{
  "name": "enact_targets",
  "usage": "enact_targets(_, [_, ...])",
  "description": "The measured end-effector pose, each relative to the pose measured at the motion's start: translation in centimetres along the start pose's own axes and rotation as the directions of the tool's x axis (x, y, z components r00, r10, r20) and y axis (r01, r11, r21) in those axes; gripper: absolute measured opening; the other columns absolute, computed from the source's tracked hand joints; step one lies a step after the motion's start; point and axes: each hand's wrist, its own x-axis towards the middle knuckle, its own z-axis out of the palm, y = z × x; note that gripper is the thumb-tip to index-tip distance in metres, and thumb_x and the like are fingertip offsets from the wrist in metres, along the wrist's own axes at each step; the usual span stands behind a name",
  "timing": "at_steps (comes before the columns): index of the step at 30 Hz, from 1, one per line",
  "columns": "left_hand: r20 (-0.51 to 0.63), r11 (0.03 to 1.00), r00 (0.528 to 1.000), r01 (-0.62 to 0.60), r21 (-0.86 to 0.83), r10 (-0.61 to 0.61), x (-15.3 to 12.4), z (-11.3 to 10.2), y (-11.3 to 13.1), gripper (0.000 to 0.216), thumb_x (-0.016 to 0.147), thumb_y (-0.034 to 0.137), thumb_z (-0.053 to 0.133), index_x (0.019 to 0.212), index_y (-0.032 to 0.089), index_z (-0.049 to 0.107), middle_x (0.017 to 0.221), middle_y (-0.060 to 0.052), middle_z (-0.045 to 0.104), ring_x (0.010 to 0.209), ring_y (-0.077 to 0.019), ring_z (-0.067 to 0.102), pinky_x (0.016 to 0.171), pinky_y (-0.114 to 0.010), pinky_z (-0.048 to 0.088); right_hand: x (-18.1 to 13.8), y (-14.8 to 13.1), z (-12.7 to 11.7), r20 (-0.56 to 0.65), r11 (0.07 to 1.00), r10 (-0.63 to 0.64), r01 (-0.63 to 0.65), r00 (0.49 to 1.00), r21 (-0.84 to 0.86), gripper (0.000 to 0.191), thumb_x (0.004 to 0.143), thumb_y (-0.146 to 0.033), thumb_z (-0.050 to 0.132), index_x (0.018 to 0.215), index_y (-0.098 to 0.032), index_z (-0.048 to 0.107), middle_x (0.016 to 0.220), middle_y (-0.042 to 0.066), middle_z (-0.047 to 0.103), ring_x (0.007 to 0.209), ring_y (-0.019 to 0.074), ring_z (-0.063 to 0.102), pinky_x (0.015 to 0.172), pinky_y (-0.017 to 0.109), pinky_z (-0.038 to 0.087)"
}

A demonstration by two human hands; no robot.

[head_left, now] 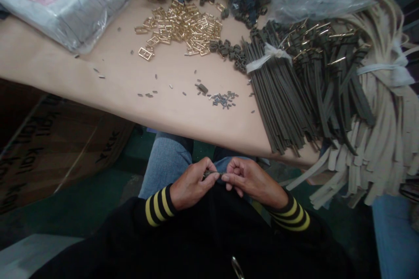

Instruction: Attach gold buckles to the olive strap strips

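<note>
My left hand (pixel 191 183) and my right hand (pixel 250 178) meet over my lap, below the table's near edge. Both pinch a small dark strap piece (pixel 213 174) between thumb and fingertips, one hand at each end. Both sleeves are black with yellow stripes at the cuffs. On the table (pixel 108 83) above lie a small heap of tiny grey pins (pixel 224 99), a pile of gold buckles (pixel 181 28) and a tied bundle of dark olive straps (pixel 281 96).
Beige straps (pixel 386 139) hang over the table's right edge. A plastic-wrapped grey package (pixel 68 2) sits at the far left. Dark loops (pixel 231 50) lie beside the buckles. Cardboard boxes (pixel 55 148) stand under the table on the left. More dark straps are piled at the back.
</note>
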Motion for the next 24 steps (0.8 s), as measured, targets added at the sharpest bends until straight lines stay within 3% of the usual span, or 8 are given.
enact_targets(5, [-0.032,0.999,0.999,-0.022,0.046,0.023,0.05,0.08,-0.38,0.011,0.076,0.023,0.040,0.069,0.016,0.045,0.056,0.005,0.041,0.050,-0.0090,0.036,0.048,-0.022,0.028,-0.28,-0.26,0.07,0.029,0.998,-0.068,0.068,0.997,-0.005,0.006,0.074,-0.018,0.049,0.073,-0.016,0.043,0.067,0.002,0.061,0.050,0.0061,0.046,0.045,0.016,0.033])
enact_targets(8, [-0.012,0.999,0.999,-0.046,0.023,0.047,0.01,0.17,-0.53,0.010,0.076,0.023,0.040,0.069,0.016,0.044,0.056,0.006,0.039,0.051,-0.0090,0.035,0.048,-0.021,0.028,-0.30,-0.29,0.08,0.005,0.995,-0.083,0.083,0.997,-0.047,0.008,0.073,-0.018,0.051,0.069,-0.015,0.044,0.058,-0.001,0.057,0.050,0.0067,0.044,0.046,0.017,0.030])
enact_targets(13, [0.056,0.992,0.991,-0.121,-0.033,0.122,-0.29,0.14,-0.38,0.015,0.079,0.028,0.036,0.072,0.017,0.044,0.057,0.005,0.038,0.053,-0.0100,0.037,0.050,-0.022,0.031,-0.26,-0.10,0.00,0.022,0.998,-0.042,0.041,0.999,0.038,0.020,0.071,-0.029,0.057,0.065,-0.015,0.044,0.047,-0.005,0.049,0.041,0.0050,0.038,0.041,0.016,0.025])
enact_targets(18, [0.035,0.988,0.988,-0.152,-0.020,0.153,-0.36,-0.01,-0.13,0.017,0.082,0.029,0.033,0.073,0.017,0.042,0.063,0.003,0.043,0.058,-0.0112,0.042,0.056,-0.024,0.035,-0.53,-0.38,-0.46,0.114,0.994,-0.028,0.016,0.993,0.107,0.018,0.076,-0.032,0.049,0.074,-0.015,0.045,0.065,0.002,0.060,0.045,0.0058,0.045,0.043,0.018,0.033])
enact_targets(24, [0.050,0.981,0.982,-0.187,0.049,0.185,-0.10,-0.15,-0.33,0.017,0.083,0.029,0.030,0.074,0.019,0.041,0.062,0.003,0.043,0.059,-0.0121,0.044,0.057,-0.025,0.036,-0.26,-0.64,-0.47,0.036,0.993,-0.115,0.115,0.993,0.008,0.012,0.075,-0.024,0.053,0.071,-0.015,0.045,0.057,-0.001,0.057,0.050,0.0066,0.043,0.047,0.017,0.030])
